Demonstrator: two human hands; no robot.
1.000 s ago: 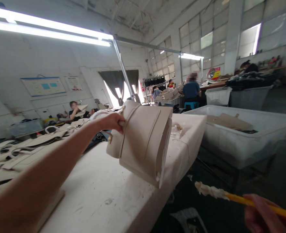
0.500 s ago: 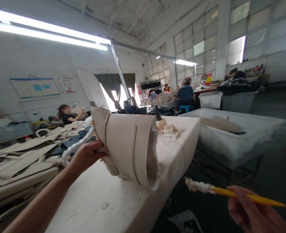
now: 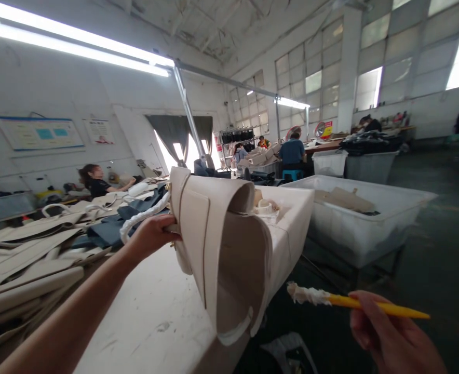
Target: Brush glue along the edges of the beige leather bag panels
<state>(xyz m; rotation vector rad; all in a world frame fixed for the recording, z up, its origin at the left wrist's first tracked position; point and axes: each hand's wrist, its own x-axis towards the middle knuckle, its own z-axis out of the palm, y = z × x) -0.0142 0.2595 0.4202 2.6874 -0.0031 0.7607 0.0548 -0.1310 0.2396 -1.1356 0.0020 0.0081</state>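
The left hand point(image 3: 151, 236) is holding one beige bag point(image 3: 221, 244) in the air over the right edge of the worktop point(image 3: 155, 322). Its fingers are closing firmly on the bag's top edge, from where one handle point(image 3: 142, 218) wrapped in white is arching toward the left. The right hand point(image 3: 385, 337) is staying low, out beyond the worktop's right edge, with its fingers pinching shut on one yellow stick point(image 3: 373, 306). The stick's tip is carrying a whitish wad and is pointing at the bag's curled lower flap, near it but not touching it. By my judgement the work on this bag is only partly done. A pale strip is showing along the flap's lower rim, but I cannot tell if it is paste or lining, and the wad is not yet meeting the surface. Counting the rest: one roll of tape point(image 3: 264, 208) is lying at the worktop's far end and one white tub point(image 3: 354, 228) is standing just beside the right edge. Flat cut pieces point(image 3: 30, 249) are overlapping along the left side, too many to count. One person in a blue top point(image 3: 292, 153) is sitting far behind
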